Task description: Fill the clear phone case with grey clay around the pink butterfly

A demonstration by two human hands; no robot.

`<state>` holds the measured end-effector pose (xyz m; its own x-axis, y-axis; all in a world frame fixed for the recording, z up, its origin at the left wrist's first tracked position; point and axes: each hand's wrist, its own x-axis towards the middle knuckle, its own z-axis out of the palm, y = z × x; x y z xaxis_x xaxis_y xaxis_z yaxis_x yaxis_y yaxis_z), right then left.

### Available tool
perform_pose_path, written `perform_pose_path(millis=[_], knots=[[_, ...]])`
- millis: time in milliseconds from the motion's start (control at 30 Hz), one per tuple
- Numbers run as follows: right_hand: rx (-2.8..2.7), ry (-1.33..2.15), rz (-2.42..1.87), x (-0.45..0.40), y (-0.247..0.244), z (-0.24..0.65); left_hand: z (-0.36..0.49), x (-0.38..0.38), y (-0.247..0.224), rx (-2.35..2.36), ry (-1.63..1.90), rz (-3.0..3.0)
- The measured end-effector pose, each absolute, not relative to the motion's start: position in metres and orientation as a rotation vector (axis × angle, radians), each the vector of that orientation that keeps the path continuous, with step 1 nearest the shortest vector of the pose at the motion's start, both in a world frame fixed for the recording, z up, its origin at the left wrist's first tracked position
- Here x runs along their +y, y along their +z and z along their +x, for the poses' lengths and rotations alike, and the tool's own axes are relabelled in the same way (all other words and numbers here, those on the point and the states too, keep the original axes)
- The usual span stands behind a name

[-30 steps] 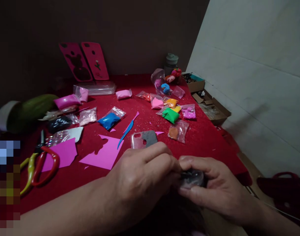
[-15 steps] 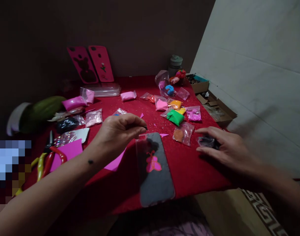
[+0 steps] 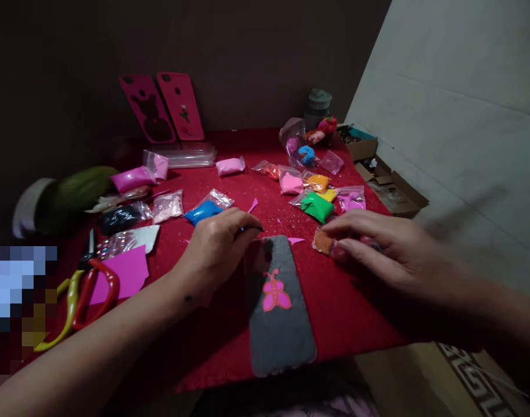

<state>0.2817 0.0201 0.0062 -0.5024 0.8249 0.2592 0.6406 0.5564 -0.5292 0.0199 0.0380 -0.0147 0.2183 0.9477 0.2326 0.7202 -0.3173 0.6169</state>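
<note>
A clear phone case point(image 3: 282, 344) lies before me, mostly coated in dark grey clay, with a pink butterfly point(image 3: 276, 294) edged in orange on it. My left hand point(image 3: 221, 240) is over its upper left corner, thumb and forefinger pinching a tiny dark bit that I cannot make out. Right of the case, my right hand point(image 3: 382, 246) is curled round a small clear plastic bag, mostly hidden by the fingers and blurred. Just beyond its fingertips lies a bag of brown clay point(image 3: 322, 241). Blue clay point(image 3: 203, 212) in a bag sits behind my left hand.
Bagged green clay point(image 3: 317, 207), pink clay point(image 3: 291, 183) and other colours lie on the red cloth point(image 3: 334, 307). Pliers point(image 3: 84, 289) rest on a magenta sheet point(image 3: 128, 278) at left. Two pink phone cases point(image 3: 184, 107) lean at the back. Cardboard boxes point(image 3: 404, 188) stand at right.
My right hand has moved left and slightly up, towards the brown clay, with the bag in it. My left hand stays pinched near the case's top. The view has shifted slightly.
</note>
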Motion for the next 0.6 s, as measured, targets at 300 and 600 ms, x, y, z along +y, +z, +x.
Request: perform_pose_path(millis=[300,600], knots=[[-2.035,1.206,-1.302,0.070,-0.006,0.217,0.004,0.009,0.000,1.521,0.697,1.512],[-1.205,1.816,-1.372,0.061,0.002,0.208,-0.002,0.011,-0.007,1.392,0.727,1.333]])
